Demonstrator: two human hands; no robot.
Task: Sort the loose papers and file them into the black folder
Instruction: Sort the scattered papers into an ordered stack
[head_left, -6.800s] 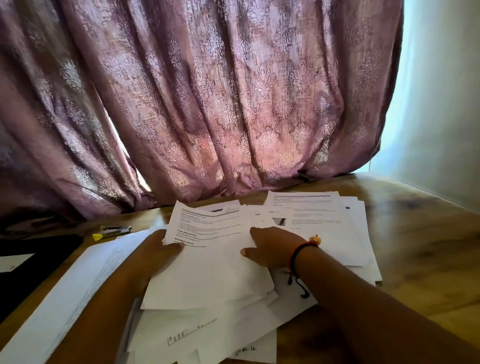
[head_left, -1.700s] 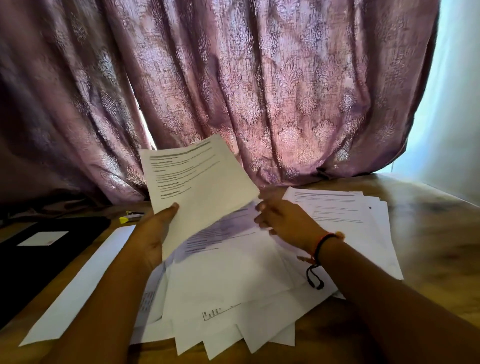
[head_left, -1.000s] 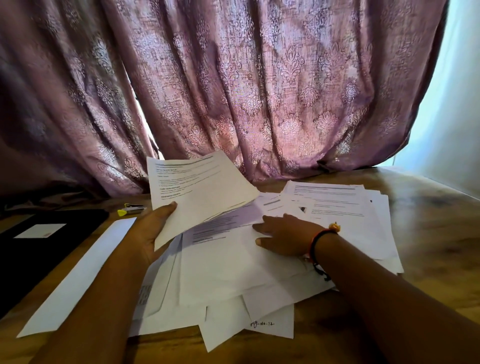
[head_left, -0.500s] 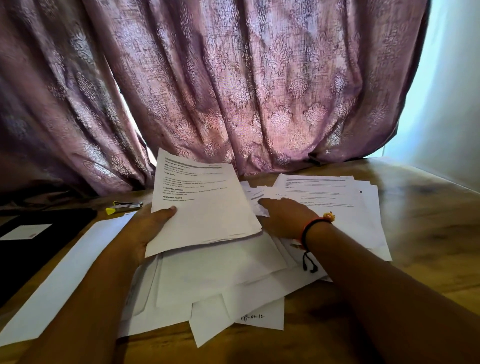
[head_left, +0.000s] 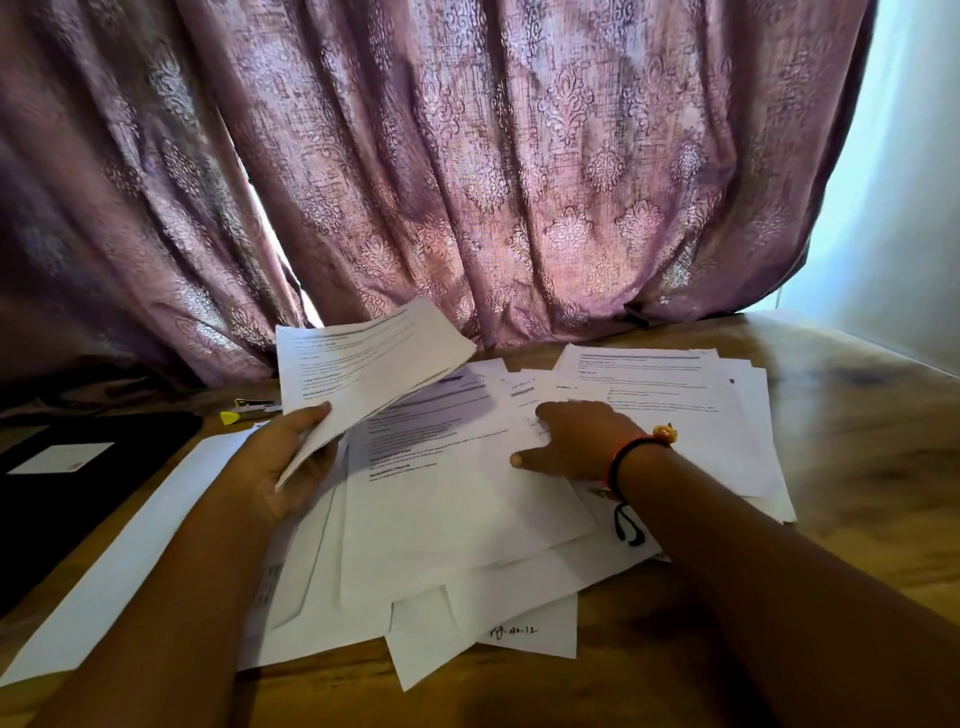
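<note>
Sorting in progress, filing not yet begun. The left hand held a thin sheaf of printed sheets raised off the counter, pinched at its near edge between the thumb on top and the fingers beneath. The right hand lay flat on the pile, its fingers straight and close together, thumb spread to the side, gripping nothing. The pile was loose and fanned, with corners jutting toward the viewer, so most sheets appeared unsorted. A neater stack lay just beyond the right hand, touching the pile; whether it was a finished group cannot be told. The folder lay flat at the left edge of the counter, well apart from both hands and apparently closed, a white label on its cover; no sheet could be seen in it. A long white sheet lay between folder and pile. Remaining, by this evidence: most of the sorting and all of the filing.
</note>
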